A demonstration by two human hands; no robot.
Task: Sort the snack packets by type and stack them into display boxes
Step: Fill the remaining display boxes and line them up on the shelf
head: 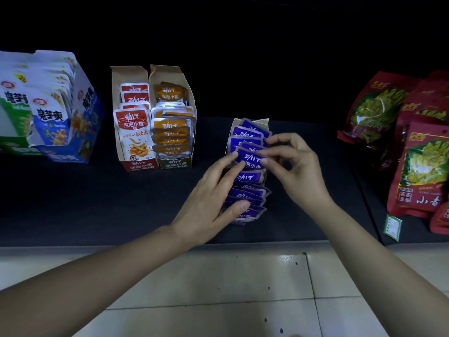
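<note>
purple packet [250, 158] sticking up from purple row [245, 194] in its display box [263, 122]
right hand [296, 166] pinches it, thumb and forefinger curled; left hand [211, 200] flat, fingers straight along row's left side; red box [136, 165] and orange box [173, 164] left of display box, red bags [420, 171] right

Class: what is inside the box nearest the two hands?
Purple packets in an overlapping row. Only the back flap of the box shows; packets cover its floor. The left hand and right hand hide some packets.
</note>
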